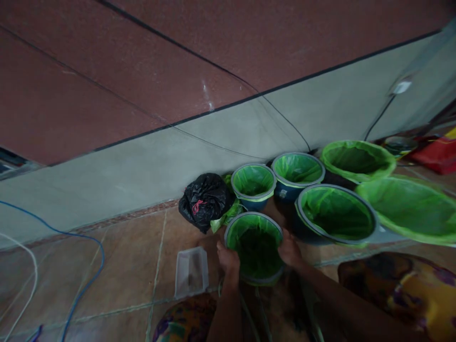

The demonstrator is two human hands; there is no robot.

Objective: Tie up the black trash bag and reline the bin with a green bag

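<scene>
A trash bin (255,214) with a grey rim and a green bag lining it stands on the floor in front of me. My left hand (229,259) is closed on its left side, the fingers near the rim. Opposite it, my right hand (289,249) grips the right side. The green bag (235,232) is folded over the rim, and the inside of the bin is dark. Just behind are a smaller-looking lined bin (253,196) and a tied black garbage bag (204,199) with a pink tie.
More green-lined bins (298,184) (374,216) stand along the wall to the right. A clear plastic container (191,273) lies left of my hands. Blue cable (101,247) and white cable (33,266) run over the tiles at left. Something red (431,154) lies far right.
</scene>
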